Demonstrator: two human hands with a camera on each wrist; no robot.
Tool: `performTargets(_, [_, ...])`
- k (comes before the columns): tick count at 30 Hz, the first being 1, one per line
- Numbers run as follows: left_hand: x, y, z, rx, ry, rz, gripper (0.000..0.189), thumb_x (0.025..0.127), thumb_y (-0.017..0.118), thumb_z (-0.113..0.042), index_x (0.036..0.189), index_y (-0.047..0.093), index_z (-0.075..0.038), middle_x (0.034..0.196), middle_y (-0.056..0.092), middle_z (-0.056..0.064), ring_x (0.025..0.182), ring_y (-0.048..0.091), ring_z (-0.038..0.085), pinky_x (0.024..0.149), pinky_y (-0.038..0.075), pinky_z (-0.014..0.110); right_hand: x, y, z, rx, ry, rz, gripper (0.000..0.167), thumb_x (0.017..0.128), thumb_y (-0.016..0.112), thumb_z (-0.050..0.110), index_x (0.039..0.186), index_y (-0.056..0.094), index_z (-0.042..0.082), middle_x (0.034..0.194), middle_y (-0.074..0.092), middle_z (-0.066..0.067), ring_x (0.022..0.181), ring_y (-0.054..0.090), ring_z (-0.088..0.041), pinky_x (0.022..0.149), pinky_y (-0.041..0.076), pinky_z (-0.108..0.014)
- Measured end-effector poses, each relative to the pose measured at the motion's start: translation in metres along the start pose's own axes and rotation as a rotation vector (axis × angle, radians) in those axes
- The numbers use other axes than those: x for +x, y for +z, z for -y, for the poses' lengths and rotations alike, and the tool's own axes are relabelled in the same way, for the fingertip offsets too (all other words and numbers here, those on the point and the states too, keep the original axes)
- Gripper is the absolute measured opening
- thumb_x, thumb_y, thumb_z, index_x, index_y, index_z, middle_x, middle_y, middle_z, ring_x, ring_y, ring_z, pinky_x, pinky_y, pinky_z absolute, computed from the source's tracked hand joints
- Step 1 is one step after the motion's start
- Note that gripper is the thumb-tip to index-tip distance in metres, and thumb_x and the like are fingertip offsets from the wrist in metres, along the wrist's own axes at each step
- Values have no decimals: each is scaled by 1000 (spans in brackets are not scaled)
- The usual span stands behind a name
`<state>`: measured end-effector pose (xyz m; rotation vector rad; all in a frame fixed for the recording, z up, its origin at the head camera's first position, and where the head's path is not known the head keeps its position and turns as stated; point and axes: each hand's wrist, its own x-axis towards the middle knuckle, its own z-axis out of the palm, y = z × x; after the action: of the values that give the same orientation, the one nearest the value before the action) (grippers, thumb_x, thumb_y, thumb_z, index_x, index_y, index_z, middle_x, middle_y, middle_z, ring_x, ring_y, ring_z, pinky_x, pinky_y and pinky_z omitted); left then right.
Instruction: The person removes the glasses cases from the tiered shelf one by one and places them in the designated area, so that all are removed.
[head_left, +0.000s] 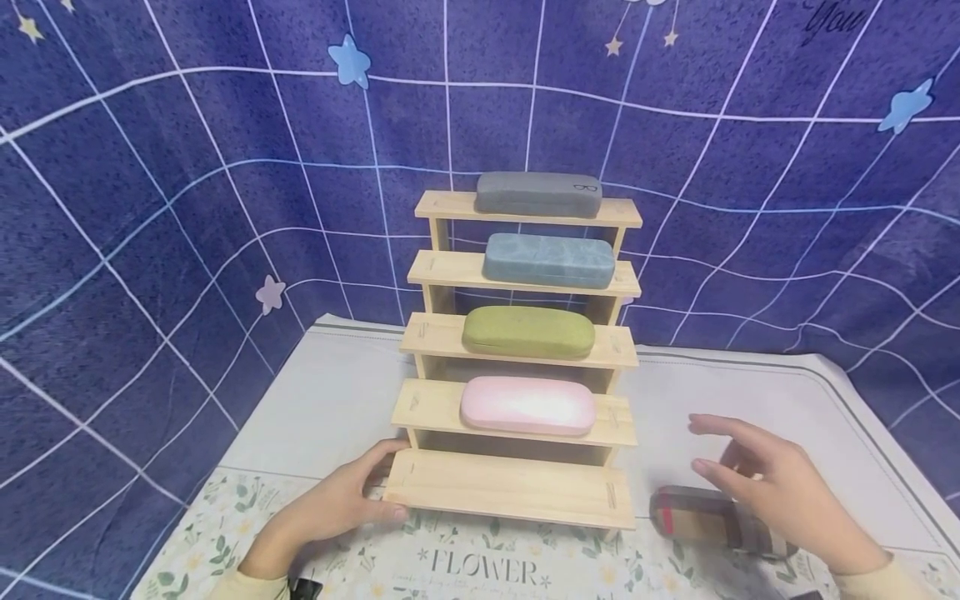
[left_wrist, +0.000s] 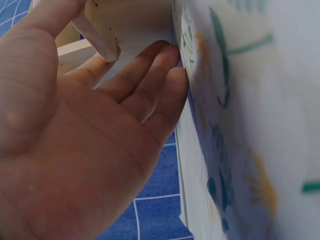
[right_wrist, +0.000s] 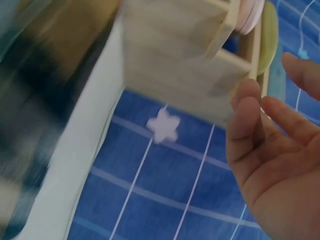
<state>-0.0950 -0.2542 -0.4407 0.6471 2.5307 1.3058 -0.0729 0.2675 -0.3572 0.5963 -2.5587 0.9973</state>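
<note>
A wooden stepped rack (head_left: pixel 517 492) stands on the table with eyeglass cases on its upper steps: grey (head_left: pixel 536 196), blue (head_left: pixel 547 261), olive green (head_left: pixel 528 332) and pink (head_left: pixel 527 406). No case lies on the lowest step. My left hand (head_left: pixel 330 504) holds the left end of that step, thumb at the front edge and fingers behind. The left wrist view shows the board's corner (left_wrist: pixel 102 37) between thumb and index finger. To the rack's right, my right hand (head_left: pixel 780 483) hovers with parted, slightly bent fingers, partly covering a plaid case (head_left: pixel 701 521) on the table.
A cloth with leaves and the word FLOWER (head_left: pixel 483 567) covers the front of the white table (head_left: pixel 300 400). Behind the table hangs a blue curtain (head_left: pixel 225 200) with pale grid lines and stars.
</note>
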Motion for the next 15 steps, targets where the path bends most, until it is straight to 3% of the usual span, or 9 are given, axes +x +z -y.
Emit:
performTargets(11, [1, 1, 0, -12, -48, -6, 82, 82, 82, -38, 151, 39, -29, 145, 55, 8, 137, 44, 42, 108, 27, 72, 37, 35, 26, 124, -56, 13, 42, 86, 79, 4, 126, 68, 11, 103, 71, 4, 61, 59, -7, 53, 50, -23])
performTargets(15, [1, 1, 1, -12, -47, -9, 82, 82, 83, -38, 151, 39, -28, 145, 55, 9, 137, 44, 42, 108, 27, 72, 49, 48, 32, 143, -62, 57, 40, 88, 79, 9, 126, 68, 8, 82, 66, 4, 56, 53, -7, 51, 48, -25])
